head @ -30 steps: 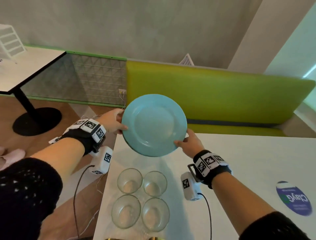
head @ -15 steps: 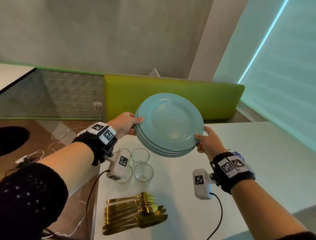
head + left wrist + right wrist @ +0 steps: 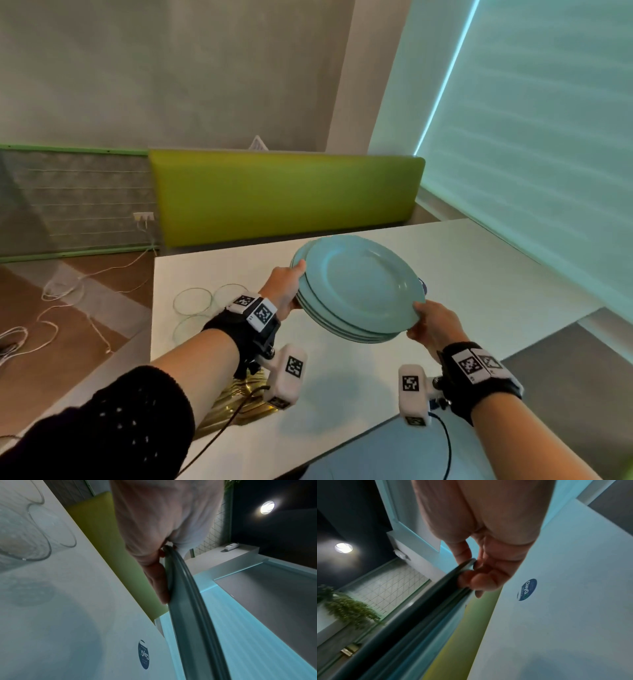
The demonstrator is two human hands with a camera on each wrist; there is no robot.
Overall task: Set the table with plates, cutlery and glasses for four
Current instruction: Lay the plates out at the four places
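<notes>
The stack of plates [image 3: 359,291] (pale blue, slightly tilted) hangs above the white counter [image 3: 479,267], right of the glasses [image 3: 195,301]. The left hand [image 3: 282,286] and right hand [image 3: 430,325] each clamp an opposite rim.

Head view downward; wrist views close, sharing table [image 3: 479,274].

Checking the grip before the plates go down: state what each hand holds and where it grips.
Both hold one stack of blue plates above the table. Left hand grips its left rim, right hand its near right rim.
</notes>
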